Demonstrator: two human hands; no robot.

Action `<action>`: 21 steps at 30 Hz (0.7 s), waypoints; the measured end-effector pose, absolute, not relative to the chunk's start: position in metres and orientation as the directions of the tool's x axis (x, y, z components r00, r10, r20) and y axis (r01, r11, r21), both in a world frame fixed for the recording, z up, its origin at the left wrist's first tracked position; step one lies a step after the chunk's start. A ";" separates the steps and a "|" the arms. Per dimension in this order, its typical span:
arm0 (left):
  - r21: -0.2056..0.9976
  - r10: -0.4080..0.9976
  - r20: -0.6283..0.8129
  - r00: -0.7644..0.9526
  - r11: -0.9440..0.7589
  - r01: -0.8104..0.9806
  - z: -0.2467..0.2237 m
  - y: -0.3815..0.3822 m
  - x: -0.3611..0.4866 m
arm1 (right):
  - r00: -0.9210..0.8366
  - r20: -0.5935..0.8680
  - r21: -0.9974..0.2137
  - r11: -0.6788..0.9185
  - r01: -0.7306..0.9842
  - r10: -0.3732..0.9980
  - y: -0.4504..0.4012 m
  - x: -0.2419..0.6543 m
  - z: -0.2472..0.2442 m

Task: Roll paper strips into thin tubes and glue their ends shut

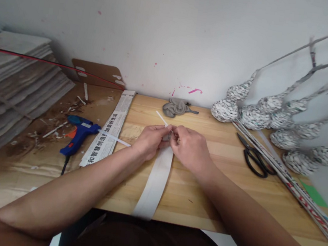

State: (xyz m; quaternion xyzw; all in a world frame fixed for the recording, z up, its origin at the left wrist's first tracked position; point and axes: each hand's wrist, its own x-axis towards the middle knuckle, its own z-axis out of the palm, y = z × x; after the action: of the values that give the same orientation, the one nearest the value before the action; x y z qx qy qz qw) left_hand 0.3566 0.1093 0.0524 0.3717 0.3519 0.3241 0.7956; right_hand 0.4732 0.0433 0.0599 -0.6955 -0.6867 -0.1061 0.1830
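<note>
A long pale paper strip (pixel 156 182) runs from the table's front edge up to my hands over the middle of the table. My left hand (pixel 151 139) pinches the far end of the strip from the left. From the right, my right hand (pixel 189 146) has its fingers closed on the same end, close against the left fingertips. A thin white stick (pixel 161 118) pokes out beyond the fingers toward the upper left. Its other end is hidden by my hands, so I cannot tell how it meets the paper.
On the left lie a blue glue gun (pixel 79 136), a stack of newspaper strips (pixel 110 128) and a tied paper pile (pixel 14 87). A grey cloth (pixel 176 107) rests by the wall. Black scissors (pixel 256 157), long paper rods (pixel 294 192) and several woven paper gourds (pixel 254 116) occupy the right.
</note>
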 end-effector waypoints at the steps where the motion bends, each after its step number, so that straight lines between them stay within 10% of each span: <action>1: 0.818 0.777 -0.322 0.541 0.516 -0.253 0.052 0.109 0.357 | 0.032 0.394 -0.099 0.008 0.995 0.919 0.043 0.473 0.060; 21: 0.807 0.771 -0.393 0.501 0.550 -0.214 0.056 0.120 0.352 | -0.054 0.407 -0.190 0.143 0.971 0.912 0.042 0.475 0.054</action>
State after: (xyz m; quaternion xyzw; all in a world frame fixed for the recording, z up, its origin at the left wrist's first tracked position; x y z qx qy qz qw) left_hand 0.3519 0.1199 0.0565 0.3571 0.3902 0.3122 0.7891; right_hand 0.4747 0.0423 0.0539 -0.6512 -0.7230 -0.0671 0.2207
